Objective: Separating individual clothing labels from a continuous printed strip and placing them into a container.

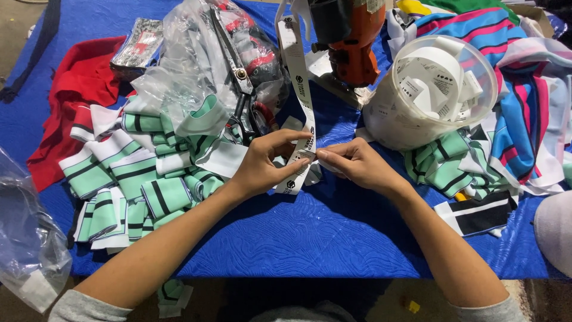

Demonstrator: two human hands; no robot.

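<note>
A long white label ribbon (pixel 298 71) with dark printed marks hangs down from the top of the view over the blue table cover (pixel 310 238). My left hand (pixel 265 164) pinches the ribbon's lower part between thumb and fingers. My right hand (pixel 354 164) grips the same ribbon from the right, fingertips meeting those of the left hand. Both hands hover just above the cover at the centre.
Folded green, white and black striped cloth pieces (pixel 137 185) pile up at the left. Black-handled scissors (pixel 241 95) lie on a clear plastic bag (pixel 185 65). A translucent tub (pixel 429 95) of white labels lies tipped at the right, an orange machine (pixel 351 42) behind it.
</note>
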